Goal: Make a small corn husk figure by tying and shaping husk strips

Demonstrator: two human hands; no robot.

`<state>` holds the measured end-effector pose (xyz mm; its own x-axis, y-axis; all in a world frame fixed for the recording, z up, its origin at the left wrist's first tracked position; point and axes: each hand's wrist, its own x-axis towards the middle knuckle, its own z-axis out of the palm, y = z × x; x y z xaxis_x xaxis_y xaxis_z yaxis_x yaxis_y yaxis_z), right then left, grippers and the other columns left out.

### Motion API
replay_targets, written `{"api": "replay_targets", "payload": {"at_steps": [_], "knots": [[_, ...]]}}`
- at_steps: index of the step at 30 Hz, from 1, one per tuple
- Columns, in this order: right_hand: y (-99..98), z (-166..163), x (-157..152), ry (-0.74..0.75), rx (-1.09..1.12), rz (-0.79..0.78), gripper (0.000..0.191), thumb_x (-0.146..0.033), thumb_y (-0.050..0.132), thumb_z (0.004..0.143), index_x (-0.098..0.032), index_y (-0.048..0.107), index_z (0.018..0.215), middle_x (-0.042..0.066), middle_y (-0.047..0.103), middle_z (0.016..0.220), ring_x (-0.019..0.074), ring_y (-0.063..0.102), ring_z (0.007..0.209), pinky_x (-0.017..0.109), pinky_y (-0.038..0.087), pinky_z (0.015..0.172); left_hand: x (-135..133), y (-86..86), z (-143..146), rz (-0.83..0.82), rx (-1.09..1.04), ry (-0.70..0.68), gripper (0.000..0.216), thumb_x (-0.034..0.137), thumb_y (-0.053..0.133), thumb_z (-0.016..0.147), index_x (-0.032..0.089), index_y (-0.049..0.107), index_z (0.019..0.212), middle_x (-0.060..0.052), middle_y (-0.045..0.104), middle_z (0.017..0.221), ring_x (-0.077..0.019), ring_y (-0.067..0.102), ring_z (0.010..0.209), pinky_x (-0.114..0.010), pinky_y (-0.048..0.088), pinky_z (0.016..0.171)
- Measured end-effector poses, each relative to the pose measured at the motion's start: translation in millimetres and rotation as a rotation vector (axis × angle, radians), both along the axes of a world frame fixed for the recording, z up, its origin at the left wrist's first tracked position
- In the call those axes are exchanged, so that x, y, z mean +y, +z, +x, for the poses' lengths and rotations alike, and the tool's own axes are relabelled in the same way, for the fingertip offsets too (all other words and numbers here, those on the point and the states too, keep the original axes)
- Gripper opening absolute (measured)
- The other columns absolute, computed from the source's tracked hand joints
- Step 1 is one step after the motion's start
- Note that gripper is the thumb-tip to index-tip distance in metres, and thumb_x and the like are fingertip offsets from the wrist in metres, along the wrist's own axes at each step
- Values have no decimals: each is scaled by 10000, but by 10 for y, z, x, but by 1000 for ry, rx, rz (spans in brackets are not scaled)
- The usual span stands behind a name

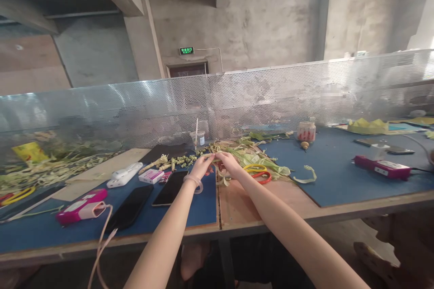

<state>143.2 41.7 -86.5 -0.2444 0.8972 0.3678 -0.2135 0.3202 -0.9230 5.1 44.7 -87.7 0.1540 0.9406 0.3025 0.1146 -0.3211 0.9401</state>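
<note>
Both my arms reach out over the workbench. My left hand (202, 165) and my right hand (228, 161) meet at the middle of the bench, fingers pinched on a pale green leaf strip (213, 157) held between them. A bracelet sits on my left wrist. Just beyond lies a heap of green and yellowish leaf strips (251, 151). Small woven leaf pieces (181, 160) lie in a row to the left of my hands. Scissors with red and yellow handles (259, 172) rest to the right of my right hand.
Two dark phones (170, 188) lie on the blue mat (203, 207) with a pink power bank (81, 207) and cable. A plastic cup with a straw (197, 137), a jar (306, 131) and a perforated metal screen (271, 95) stand behind. Another pink device (382, 167) lies right.
</note>
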Motion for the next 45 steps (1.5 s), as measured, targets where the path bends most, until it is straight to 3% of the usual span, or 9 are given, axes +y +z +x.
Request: {"api": "replay_targets", "payload": {"at_steps": [4, 9, 13, 17, 25, 31, 37, 42, 45], "knots": [[40, 10, -25, -21, 8, -49, 204, -342, 498, 754, -160, 562, 689, -24, 497, 527, 78, 417, 415, 202, 324, 396, -1, -10, -13, -62, -52, 9, 350, 472, 625, 732, 139, 618, 840, -29, 602, 645, -80, 495, 434, -164, 273, 331], [51, 20, -27, -59, -70, 59, 270, -389, 498, 770, -164, 639, 820, -41, 474, 532, 66, 378, 408, 188, 321, 382, -42, 29, -11, -156, -185, 6, 290, 390, 654, 714, 140, 612, 854, -38, 621, 685, -68, 497, 447, -151, 253, 344], [64, 35, -39, -136, -122, 116, 300, -401, 508, 769, -146, 661, 807, -53, 426, 489, 67, 357, 404, 201, 347, 404, -95, 70, 1, -208, -251, -26, 333, 391, 688, 677, 157, 615, 902, -40, 644, 720, -58, 500, 444, -148, 251, 353], [61, 46, -33, -145, -156, 173, 327, -419, 506, 777, -144, 671, 845, -32, 474, 536, 72, 386, 420, 203, 352, 396, -116, 78, 8, -225, -256, -70, 335, 382, 718, 650, 154, 616, 874, -45, 657, 737, -49, 497, 452, -147, 249, 364], [53, 48, -44, -191, -240, 239, 396, -491, 484, 792, -145, 665, 856, -51, 408, 504, 59, 324, 369, 200, 283, 363, -97, 64, -5, -250, -220, -87, 219, 306, 691, 667, 152, 611, 801, -41, 658, 673, -57, 496, 471, -150, 257, 387], [55, 58, -7, -252, -209, 262, 412, -501, 516, 769, -129, 674, 848, -26, 456, 510, 93, 383, 459, 222, 319, 446, -116, 71, 14, -268, -204, -80, 197, 283, 690, 652, 147, 600, 763, -50, 670, 677, -65, 517, 486, -154, 271, 398], [60, 68, 26, -302, -163, 341, 330, -459, 532, 757, -157, 665, 780, 26, 605, 701, 152, 529, 704, 237, 405, 618, -133, 75, 25, -270, -200, -95, 189, 282, 702, 642, 150, 613, 744, -45, 666, 670, -70, 524, 494, -161, 280, 406], [59, 67, 26, -238, -155, 143, 357, -468, 457, 790, -154, 627, 789, -63, 362, 475, 85, 323, 434, 211, 277, 434, -102, 34, 2, -216, -192, -120, 252, 338, 736, 627, 143, 646, 758, -44, 662, 712, -56, 493, 500, -173, 276, 419], [55, 67, 22, -176, -132, 85, 311, -438, 467, 775, -157, 602, 767, -83, 289, 463, 74, 242, 411, 208, 217, 407, -78, 7, -8, -180, -179, -142, 244, 322, 753, 607, 138, 650, 728, -41, 652, 707, -51, 470, 506, -177, 264, 420]]}}
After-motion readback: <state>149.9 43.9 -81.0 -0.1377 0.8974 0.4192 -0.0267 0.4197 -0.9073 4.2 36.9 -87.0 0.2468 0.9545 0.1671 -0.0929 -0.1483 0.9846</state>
